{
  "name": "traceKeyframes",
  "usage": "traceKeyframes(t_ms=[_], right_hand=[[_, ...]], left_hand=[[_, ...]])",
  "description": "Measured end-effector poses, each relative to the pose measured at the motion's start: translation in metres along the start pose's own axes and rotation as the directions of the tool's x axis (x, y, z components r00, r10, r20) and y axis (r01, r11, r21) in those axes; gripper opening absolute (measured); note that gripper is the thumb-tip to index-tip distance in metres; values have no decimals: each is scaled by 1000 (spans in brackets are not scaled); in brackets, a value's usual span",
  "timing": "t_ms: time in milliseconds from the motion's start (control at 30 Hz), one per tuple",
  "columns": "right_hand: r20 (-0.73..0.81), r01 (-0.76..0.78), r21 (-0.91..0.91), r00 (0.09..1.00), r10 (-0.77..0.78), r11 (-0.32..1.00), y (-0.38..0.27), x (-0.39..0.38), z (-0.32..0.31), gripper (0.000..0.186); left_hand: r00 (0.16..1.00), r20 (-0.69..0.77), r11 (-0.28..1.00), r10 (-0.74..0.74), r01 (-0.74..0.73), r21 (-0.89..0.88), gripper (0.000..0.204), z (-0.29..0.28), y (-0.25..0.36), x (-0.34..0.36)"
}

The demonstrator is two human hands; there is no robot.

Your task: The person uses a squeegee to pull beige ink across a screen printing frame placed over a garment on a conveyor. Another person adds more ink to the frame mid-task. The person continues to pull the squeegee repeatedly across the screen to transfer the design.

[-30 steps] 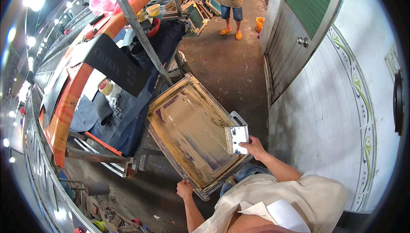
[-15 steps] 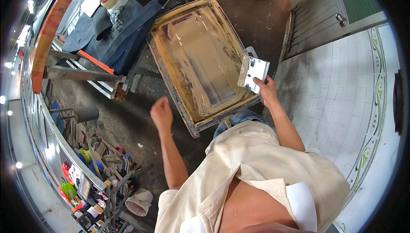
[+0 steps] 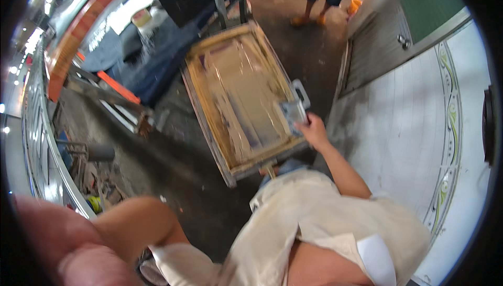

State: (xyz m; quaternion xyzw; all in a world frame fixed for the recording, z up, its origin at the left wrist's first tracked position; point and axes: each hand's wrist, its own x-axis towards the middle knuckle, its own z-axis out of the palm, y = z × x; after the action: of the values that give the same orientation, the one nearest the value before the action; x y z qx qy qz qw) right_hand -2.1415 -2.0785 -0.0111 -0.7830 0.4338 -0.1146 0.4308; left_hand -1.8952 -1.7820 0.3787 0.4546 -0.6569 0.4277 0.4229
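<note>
My right hand (image 3: 316, 132) grips the edge of a flat rectangular scraper (image 3: 294, 115), pale grey and smeared. It is over the right-hand lower corner of a wooden-framed screen (image 3: 196, 66). Beige paste (image 3: 246, 87) coats the inside of the frame, with purplish streaks showing through. A white piece with a handle slot (image 3: 301, 95) pokes out at the frame's right side. Raised very close to the camera at lower left, my left hand (image 3: 68, 244) is large and blurred. Its fingers cannot be made out, nor anything in them.
A dark cloth-covered table (image 3: 173, 50) with a roll of tape (image 3: 141, 18) stands at upper left beside an orange-red beam (image 3: 84, 29). White brick wall (image 3: 398, 129) and a door (image 3: 377, 45) close off the right. Another person's legs (image 3: 320, 9) show beyond the frame.
My left hand has swung from beside the frame up toward the camera at lower left. The scraper has shifted slightly left and tilted. More of the other person's legs shows.
</note>
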Motion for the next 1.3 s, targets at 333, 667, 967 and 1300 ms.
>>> traceKeyframes(t_ms=[333,667,967,1300], right_hand=[[-12,26,-50,1000,-27,998,-3,-15,21,34],[119,255,-191,965,-236,948,-5,4,17,31],[334,517,-238,838,-431,822,-15,6,14,20],[556,743,-367,657,-509,559,-56,2,55,22]], left_hand=[[993,-17,975,-120,121,187,23,-10,0,-39],[991,-104,982,-90,106,159,27,12,-3,-30],[686,267,722,-677,690,57,25,103,-19,-109],[152,861,750,-486,578,321,42,202,106,-328]])
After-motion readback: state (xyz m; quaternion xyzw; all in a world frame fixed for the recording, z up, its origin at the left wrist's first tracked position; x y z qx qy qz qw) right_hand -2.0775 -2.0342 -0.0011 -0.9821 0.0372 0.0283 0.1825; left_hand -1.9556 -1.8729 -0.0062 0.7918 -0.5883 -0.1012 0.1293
